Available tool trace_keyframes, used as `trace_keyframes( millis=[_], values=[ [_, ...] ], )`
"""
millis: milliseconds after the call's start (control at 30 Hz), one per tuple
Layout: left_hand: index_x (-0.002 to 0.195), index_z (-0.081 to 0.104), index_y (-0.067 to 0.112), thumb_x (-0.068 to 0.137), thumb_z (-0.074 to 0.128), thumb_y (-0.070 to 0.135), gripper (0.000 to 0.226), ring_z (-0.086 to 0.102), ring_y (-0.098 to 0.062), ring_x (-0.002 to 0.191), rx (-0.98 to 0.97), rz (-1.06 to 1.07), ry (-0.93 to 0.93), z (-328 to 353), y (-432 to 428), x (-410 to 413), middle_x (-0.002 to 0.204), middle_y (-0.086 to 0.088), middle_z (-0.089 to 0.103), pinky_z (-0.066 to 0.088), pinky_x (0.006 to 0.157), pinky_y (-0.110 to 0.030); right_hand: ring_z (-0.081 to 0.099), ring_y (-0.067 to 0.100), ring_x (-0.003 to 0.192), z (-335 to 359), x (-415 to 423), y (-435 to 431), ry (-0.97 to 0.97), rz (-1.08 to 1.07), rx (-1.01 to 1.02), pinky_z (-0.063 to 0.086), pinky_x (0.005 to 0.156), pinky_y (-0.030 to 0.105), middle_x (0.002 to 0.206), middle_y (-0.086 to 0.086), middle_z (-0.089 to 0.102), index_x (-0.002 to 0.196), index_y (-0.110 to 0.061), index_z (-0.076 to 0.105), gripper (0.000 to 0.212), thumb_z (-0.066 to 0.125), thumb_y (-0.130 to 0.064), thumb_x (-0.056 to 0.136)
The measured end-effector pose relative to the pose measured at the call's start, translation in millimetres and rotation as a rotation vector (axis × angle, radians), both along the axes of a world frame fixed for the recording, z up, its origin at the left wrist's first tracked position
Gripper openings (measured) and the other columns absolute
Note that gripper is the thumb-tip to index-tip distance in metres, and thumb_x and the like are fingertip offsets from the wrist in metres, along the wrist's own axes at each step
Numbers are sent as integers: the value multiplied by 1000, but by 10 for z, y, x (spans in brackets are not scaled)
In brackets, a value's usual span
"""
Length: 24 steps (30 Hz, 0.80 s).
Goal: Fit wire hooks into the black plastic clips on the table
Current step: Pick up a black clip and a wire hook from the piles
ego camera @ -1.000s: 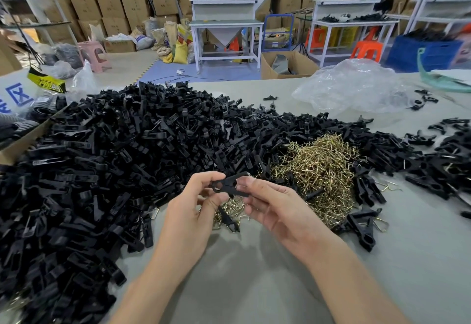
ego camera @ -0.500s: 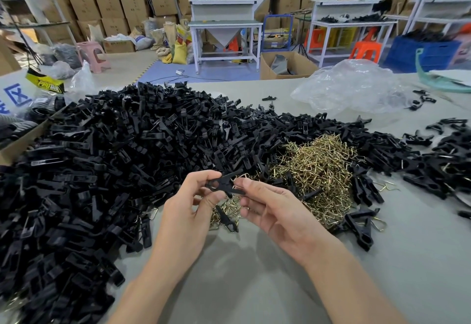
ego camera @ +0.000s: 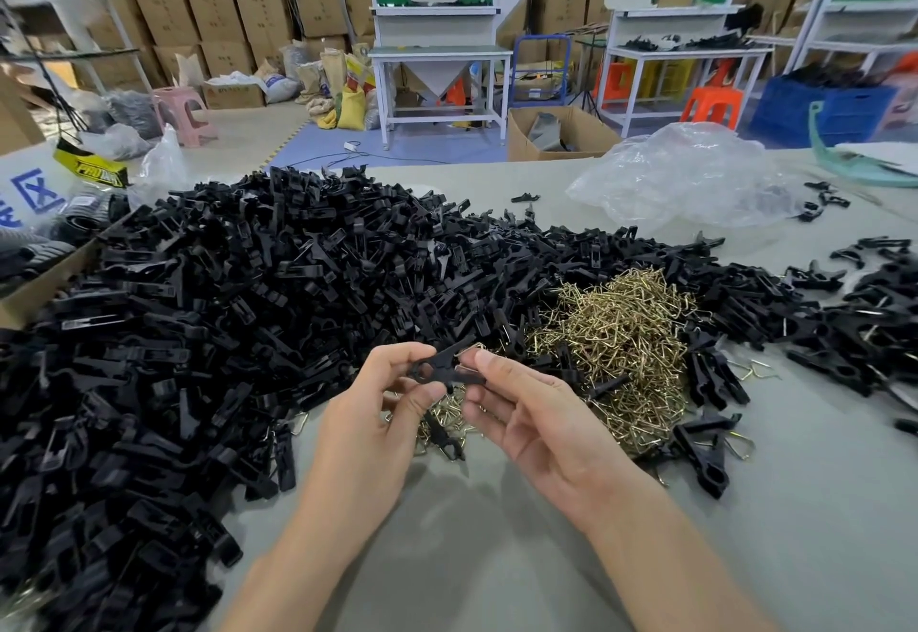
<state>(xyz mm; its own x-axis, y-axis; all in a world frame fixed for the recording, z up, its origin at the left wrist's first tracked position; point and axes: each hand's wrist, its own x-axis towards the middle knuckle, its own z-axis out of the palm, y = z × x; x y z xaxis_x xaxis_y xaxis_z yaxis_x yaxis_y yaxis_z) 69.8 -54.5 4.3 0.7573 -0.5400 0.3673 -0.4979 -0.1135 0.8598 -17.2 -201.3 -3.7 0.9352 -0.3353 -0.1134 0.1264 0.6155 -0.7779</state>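
A black plastic clip [ego camera: 442,369] is held above the table between both hands. My left hand [ego camera: 367,433] pinches its left end with thumb and forefinger. My right hand [ego camera: 536,428] pinches its right end, where a brass wire hook [ego camera: 472,349] shows at the fingertips. A second black clip [ego camera: 444,435] hangs below, against my left hand's lower fingers. A heap of brass wire hooks [ego camera: 621,333] lies just right of the hands. A huge pile of black clips [ego camera: 223,308] covers the table's left and middle.
Clips with hooks fitted lie to the right [ego camera: 705,447], and more black clips sit at the far right [ego camera: 864,323]. A crumpled clear plastic bag [ego camera: 685,174] rests at the back right. A cardboard box edge [ego camera: 44,279] borders the left. Bare grey table [ego camera: 497,557] lies under my forearms.
Both hands with the clip have shifted slightly up and away. The clip has turned a little between the fingers, and the hook now shows at my right fingertips.
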Motion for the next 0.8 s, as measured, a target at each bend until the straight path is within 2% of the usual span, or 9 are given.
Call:
trace_keyframes(
  millis=[200,333,400,500,567,633,700,767,800],
  values=[
    [103,57,55,91,68,18,41,62,-3,83,-2,-17,8,-24,17,7,95,20,69,43,68,-8,67,11,78,2,-18,-17,25,55,-50,58,78,27,94,6,73,103,-6,79,24,75,-21,85],
    [105,59,50,91,68,18,36,61,-6,78,7,-61,18,-27,39,46,93,17,70,44,68,-10,66,16,91,58,-84,-47,50,190,-88,57,82,31,111,8,71,112,-9,75,24,70,-23,93],
    [106,59,48,93,65,16,34,61,-6,78,-2,-109,30,-20,39,34,93,16,71,46,68,-14,64,18,100,61,-98,-49,41,229,-88,56,87,34,119,9,66,118,-12,69,31,72,-30,92],
    [106,62,41,95,61,16,28,62,-5,76,-131,-206,131,-2,11,-30,90,9,72,50,68,-20,61,19,115,50,-85,4,-29,245,-57,49,106,40,130,6,63,133,-23,60,52,76,-39,86],
    [109,64,32,92,59,21,21,64,-7,76,-237,-262,237,4,-22,-80,90,3,73,51,68,-20,62,17,115,49,-64,66,-120,273,-8,48,106,40,131,2,64,140,-34,57,56,75,-42,87],
    [112,64,20,89,59,21,23,64,-14,73,-301,-315,342,-13,-69,-119,89,-5,73,52,62,-24,65,15,103,64,-37,123,-170,270,66,50,97,35,120,3,67,136,-31,62,51,74,-41,88],
    [113,64,16,87,58,22,27,60,-15,65,-312,-349,422,-25,-105,-148,78,-5,68,49,55,-25,57,24,102,69,-20,153,-146,253,124,46,99,33,111,13,57,132,-22,65,56,79,-39,80],
    [117,64,15,86,58,22,32,58,-12,63,-289,-387,443,-42,-131,-160,74,-1,66,45,55,-24,38,31,117,55,-24,147,-113,248,149,38,112,39,132,11,49,136,-11,59,69,80,-35,75],
    [117,64,14,86,58,23,33,57,-12,64,-276,-404,443,-52,-141,-165,74,0,67,45,56,-24,36,31,123,77,-21,150,-129,257,156,39,113,38,144,10,50,127,-10,64,58,77,-33,76]
  ],
)
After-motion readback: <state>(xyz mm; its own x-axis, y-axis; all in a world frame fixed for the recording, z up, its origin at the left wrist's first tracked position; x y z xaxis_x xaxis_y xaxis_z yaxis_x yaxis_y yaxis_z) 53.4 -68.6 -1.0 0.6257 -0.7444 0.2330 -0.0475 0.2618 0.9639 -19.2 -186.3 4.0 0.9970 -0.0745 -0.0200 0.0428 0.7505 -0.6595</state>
